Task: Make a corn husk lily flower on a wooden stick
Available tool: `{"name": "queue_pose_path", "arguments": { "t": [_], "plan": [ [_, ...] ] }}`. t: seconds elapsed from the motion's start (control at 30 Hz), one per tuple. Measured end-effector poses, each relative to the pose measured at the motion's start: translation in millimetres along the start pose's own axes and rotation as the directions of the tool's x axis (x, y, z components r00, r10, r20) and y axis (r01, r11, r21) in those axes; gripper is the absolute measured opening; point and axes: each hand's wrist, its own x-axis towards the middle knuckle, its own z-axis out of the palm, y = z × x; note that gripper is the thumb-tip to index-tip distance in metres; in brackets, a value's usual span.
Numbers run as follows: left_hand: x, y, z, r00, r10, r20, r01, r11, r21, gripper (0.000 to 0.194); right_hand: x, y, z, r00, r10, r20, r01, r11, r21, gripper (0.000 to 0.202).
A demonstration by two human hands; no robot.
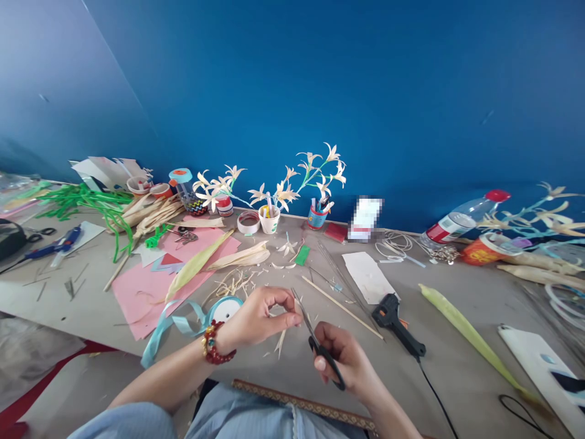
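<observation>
My left hand point(269, 314), with a red bead bracelet at its wrist, is closed in a pinch near the scissor blades; what it holds is too small to name. Black-handled scissors point(315, 341) are in my right hand point(340, 353), their blades pointing up and left toward my left fingertips. Pale trimmed husk strips point(281, 342) lie on the table just below my hands. A roll of light blue ribbon point(227, 309) sits behind my left wrist. Beyond my hands lie a thin wooden stick point(342, 306) and a small pale flower point(287, 246).
A black glue gun point(397, 323) with its cord lies to the right, near a green husk point(466, 329) and a white case point(543, 372). Pink paper point(137, 299) is at left. Cups with husk flowers point(269, 219) stand along the blue wall, with a bottle point(461, 219) at right.
</observation>
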Motion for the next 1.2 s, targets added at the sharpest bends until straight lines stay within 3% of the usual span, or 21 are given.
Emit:
{"name": "queue_pose_path", "arguments": {
  "t": [0.6,0.83,1.2],
  "plan": [
    [-3,0,-12.0,0.996,-0.07,0.064,0.071,0.997,-0.024,0.018,1,-3,-15,1.0,0.008,0.022,-0.007,0.998,-0.055,0.058],
    [-3,-6,-6.2,0.998,-0.061,0.016,0.062,0.994,-0.09,0.017,0,-2,-3,0.999,0.002,0.034,-0.001,1.0,-0.028,0.06],
    [-3,-1,-5.1,0.997,-0.072,-0.008,0.071,0.995,-0.062,0.019,1,-1,2,1.0,0.0,-0.002,0.0,0.999,-0.049,0.061]
  ]
}}
